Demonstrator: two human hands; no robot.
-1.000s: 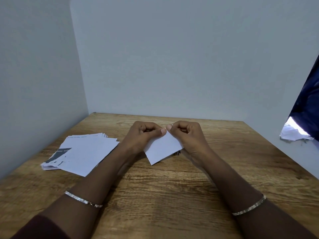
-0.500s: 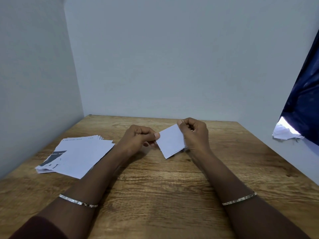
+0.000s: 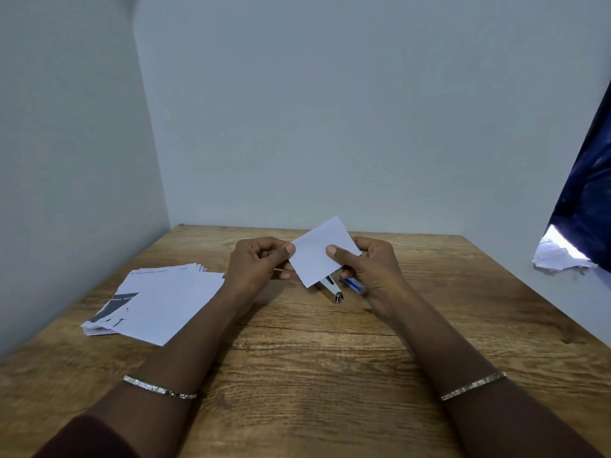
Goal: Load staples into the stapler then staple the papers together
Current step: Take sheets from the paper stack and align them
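Observation:
A small white set of papers (image 3: 319, 252) is held above the wooden table (image 3: 314, 365). My left hand (image 3: 259, 266) pinches its left edge, and my right hand (image 3: 365, 266) grips its right side with the thumb on top. Under the papers a silver stapler (image 3: 332, 290) lies on the table, partly hidden. Beside it, behind my right hand, lies a small blue staple box (image 3: 355, 285). A loose stack of white sheets (image 3: 162, 299) lies on the left of the table.
Grey walls close in the table at the back and left. Crumpled white paper (image 3: 558, 257) and a dark blue cloth (image 3: 588, 193) sit past the table's right edge.
Both hands lifted the small papers up and turned them flatter toward me. The stapler and blue box, hidden before, now show under them. The view has tilted down slightly.

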